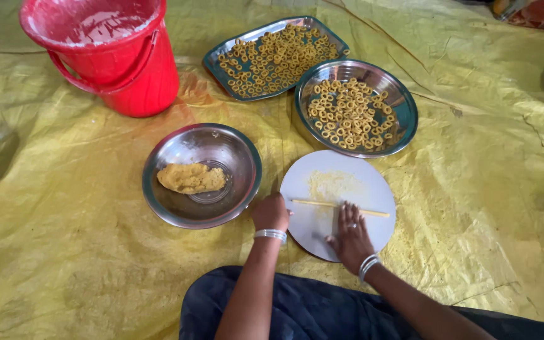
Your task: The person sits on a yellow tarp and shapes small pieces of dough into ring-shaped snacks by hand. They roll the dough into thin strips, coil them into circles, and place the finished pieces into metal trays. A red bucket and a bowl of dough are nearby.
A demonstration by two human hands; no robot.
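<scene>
A person is sitting on a big yellow plastic sheet point(64, 252) that is shiny and full of wrinkles. A flat round white board point(373, 189) is lying on the sheet just in front of the person's dark blue lap, near the sheet's near edge. A long thin yellow dough rope point(322, 203) is lying across the middle of the board, reaching almost from its left edge to its right edge. Some yellow crumbs are dusting the board above the rope.

The right hand point(351, 238) is lying flat with its fingers spread out and pointing away from the person, and the fingertips are pressing on the rope. It is wearing a ring and silver bangles. The left hand point(271, 213) is curled into a loose fist at the board's left edge, close to the rope's left end. The picture is not showing if it is touching the rope. It is wearing a silver bangle too.

Just left of the board, a round shiny steel bowl point(171, 208) is holding 1 soft lump of yellow dough point(191, 178). Behind the board, a round steel dish point(404, 126) and a steel tray point(221, 56) with round corners are both full of small yellow dough rings. A red plastic bucket point(133, 82) is standing near the sheet's far left corner.
</scene>
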